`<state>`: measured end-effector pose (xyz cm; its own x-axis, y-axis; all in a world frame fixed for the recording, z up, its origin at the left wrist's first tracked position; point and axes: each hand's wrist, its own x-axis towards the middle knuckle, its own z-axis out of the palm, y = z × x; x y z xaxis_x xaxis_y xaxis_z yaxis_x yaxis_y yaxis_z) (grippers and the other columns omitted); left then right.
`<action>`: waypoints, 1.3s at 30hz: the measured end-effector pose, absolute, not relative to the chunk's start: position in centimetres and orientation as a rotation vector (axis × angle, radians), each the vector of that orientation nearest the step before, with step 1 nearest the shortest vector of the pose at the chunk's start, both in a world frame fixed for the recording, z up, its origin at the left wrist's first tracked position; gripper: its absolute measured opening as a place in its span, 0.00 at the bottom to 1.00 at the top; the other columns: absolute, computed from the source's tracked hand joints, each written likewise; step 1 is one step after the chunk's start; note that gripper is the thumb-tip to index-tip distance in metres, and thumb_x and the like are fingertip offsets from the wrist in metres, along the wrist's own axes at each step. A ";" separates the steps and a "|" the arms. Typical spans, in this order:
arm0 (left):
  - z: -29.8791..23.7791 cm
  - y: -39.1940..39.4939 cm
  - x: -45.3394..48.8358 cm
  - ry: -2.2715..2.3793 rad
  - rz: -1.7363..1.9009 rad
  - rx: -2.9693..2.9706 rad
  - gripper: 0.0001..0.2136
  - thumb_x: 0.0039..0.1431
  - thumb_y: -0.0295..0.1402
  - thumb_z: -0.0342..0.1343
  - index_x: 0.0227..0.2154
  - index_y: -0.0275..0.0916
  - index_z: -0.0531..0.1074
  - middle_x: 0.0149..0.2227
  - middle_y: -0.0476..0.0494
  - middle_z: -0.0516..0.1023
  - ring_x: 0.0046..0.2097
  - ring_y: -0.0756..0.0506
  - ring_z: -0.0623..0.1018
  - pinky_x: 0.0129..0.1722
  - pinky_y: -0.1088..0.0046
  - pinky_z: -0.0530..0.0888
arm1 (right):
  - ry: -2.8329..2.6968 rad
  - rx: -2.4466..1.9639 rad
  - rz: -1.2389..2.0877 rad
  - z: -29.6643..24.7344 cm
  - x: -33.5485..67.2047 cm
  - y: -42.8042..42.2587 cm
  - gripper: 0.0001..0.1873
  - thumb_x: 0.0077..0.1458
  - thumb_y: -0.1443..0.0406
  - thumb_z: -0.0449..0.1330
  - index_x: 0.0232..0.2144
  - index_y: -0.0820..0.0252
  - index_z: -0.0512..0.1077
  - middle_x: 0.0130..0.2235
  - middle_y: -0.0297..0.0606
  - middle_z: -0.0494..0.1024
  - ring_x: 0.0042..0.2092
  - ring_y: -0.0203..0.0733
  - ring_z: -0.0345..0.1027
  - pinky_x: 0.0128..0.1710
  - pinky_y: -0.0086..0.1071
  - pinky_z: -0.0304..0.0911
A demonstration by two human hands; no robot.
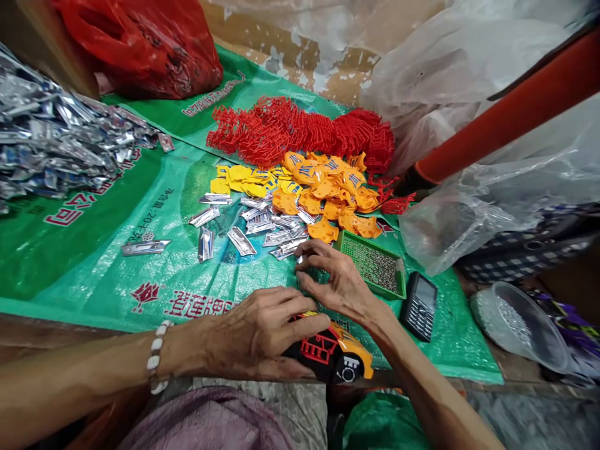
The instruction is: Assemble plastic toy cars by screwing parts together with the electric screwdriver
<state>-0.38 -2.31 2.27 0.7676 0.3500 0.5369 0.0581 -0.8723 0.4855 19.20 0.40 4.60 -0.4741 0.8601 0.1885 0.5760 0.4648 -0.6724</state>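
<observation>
My left hand (262,331) is curled over a small toy car (337,356) with a black and orange body and a red insert, holding it at the near edge of the green woven sheet (117,244). My right hand (335,281) sits just beyond it, fingers bent and pinched over the car's far end; what they pinch is hidden. Silver metal pieces (262,228) lie scattered right in front of the hands. Behind them are orange and yellow plastic parts (323,187) and a heap of red plastic frames (300,128).
A green tray (375,265) of tiny screws sits by my right hand, a black keypad phone (419,306) beside it. A clear bowl (520,325) is at right. A silver foil heap (51,144) lies at left, a red bag (145,44) behind, clear plastic bags (469,81) and an orange tube (506,112) at right.
</observation>
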 end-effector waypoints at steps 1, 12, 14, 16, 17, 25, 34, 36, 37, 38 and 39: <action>2.3 -2.3 -0.5 0.319 0.888 2.481 0.21 0.66 0.45 0.53 0.51 0.31 0.66 0.45 0.33 0.77 0.47 0.38 0.78 0.46 0.58 0.77 | -2.167 -1.212 0.756 4.5 19.2 0.3 0.05 0.53 0.69 0.59 0.27 0.61 0.74 0.41 0.43 0.74 0.43 0.43 0.70 0.42 0.39 0.68; 2.8 -0.2 -0.8 0.659 0.673 2.029 0.27 0.45 0.38 0.72 0.46 0.38 0.67 0.41 0.43 0.80 0.41 0.41 0.80 0.40 0.65 0.76 | -1.397 -1.393 1.253 7.4 20.9 -0.5 0.12 0.47 0.59 0.70 0.28 0.61 0.75 0.37 0.38 0.75 0.30 0.33 0.69 0.31 0.31 0.68; 2.8 0.1 -0.7 0.698 0.608 1.908 0.32 0.43 0.37 0.72 0.50 0.40 0.64 0.44 0.43 0.80 0.43 0.40 0.80 0.41 0.64 0.76 | -1.329 -1.371 1.377 8.7 20.9 -0.7 0.12 0.45 0.59 0.71 0.27 0.61 0.76 0.28 0.34 0.75 0.27 0.33 0.68 0.29 0.30 0.66; 3.0 0.1 -0.6 0.708 0.577 1.815 0.38 0.42 0.37 0.73 0.54 0.41 0.58 0.46 0.42 0.80 0.44 0.39 0.80 0.42 0.64 0.75 | -1.301 -1.353 1.430 9.5 20.6 -0.9 0.12 0.45 0.59 0.72 0.27 0.61 0.77 0.24 0.33 0.74 0.26 0.33 0.67 0.29 0.29 0.65; 3.1 0.1 -0.6 0.705 0.565 1.791 0.40 0.42 0.37 0.72 0.56 0.42 0.56 0.46 0.42 0.80 0.45 0.39 0.80 0.43 0.64 0.75 | -1.282 -1.349 1.458 9.8 20.3 -1.0 0.12 0.43 0.59 0.72 0.26 0.61 0.78 0.23 0.33 0.75 0.26 0.33 0.67 0.29 0.29 0.65; 4.0 0.4 -0.5 0.696 0.519 1.760 0.50 0.41 0.36 0.72 0.63 0.43 0.46 0.51 0.37 0.77 0.47 0.35 0.80 0.44 0.61 0.73 | -1.307 -1.322 1.683 9.1 18.8 -1.5 0.10 0.42 0.61 0.73 0.28 0.59 0.81 0.29 0.34 0.78 0.32 0.33 0.68 0.35 0.29 0.64; 3.8 0.6 -0.4 0.687 0.483 1.813 0.48 0.43 0.35 0.71 0.63 0.43 0.46 0.45 0.42 0.78 0.45 0.35 0.80 0.43 0.59 0.73 | -1.416 -1.329 1.728 8.7 19.0 -1.2 0.16 0.42 0.56 0.73 0.31 0.61 0.82 0.31 0.36 0.76 0.35 0.36 0.66 0.37 0.32 0.61; 3.8 0.6 -0.4 0.698 0.474 1.828 0.49 0.42 0.36 0.71 0.63 0.44 0.46 0.44 0.42 0.78 0.44 0.35 0.80 0.42 0.58 0.74 | -1.441 -1.328 1.710 8.5 19.0 -1.1 0.16 0.43 0.55 0.72 0.32 0.61 0.82 0.32 0.37 0.76 0.36 0.37 0.66 0.36 0.32 0.61; 3.8 0.7 -0.4 0.698 0.473 1.833 0.49 0.42 0.36 0.71 0.63 0.43 0.46 0.44 0.42 0.78 0.43 0.35 0.80 0.42 0.58 0.74 | -1.459 -1.319 1.706 8.5 19.1 -1.1 0.16 0.44 0.55 0.72 0.32 0.61 0.82 0.32 0.37 0.76 0.36 0.37 0.66 0.37 0.32 0.61; 3.8 0.7 -0.4 0.697 0.472 1.837 0.49 0.42 0.37 0.71 0.63 0.43 0.46 0.44 0.42 0.78 0.43 0.35 0.80 0.41 0.59 0.74 | -1.477 -1.304 1.704 8.4 19.1 -1.0 0.16 0.45 0.55 0.72 0.33 0.60 0.82 0.32 0.37 0.76 0.36 0.37 0.66 0.37 0.32 0.61; 3.8 0.7 -0.3 0.699 0.469 1.841 0.49 0.42 0.37 0.71 0.63 0.43 0.46 0.44 0.42 0.78 0.42 0.35 0.80 0.41 0.59 0.74 | -1.498 -1.285 1.704 8.4 19.2 -0.9 0.16 0.45 0.55 0.71 0.33 0.60 0.82 0.32 0.36 0.76 0.36 0.37 0.66 0.37 0.33 0.61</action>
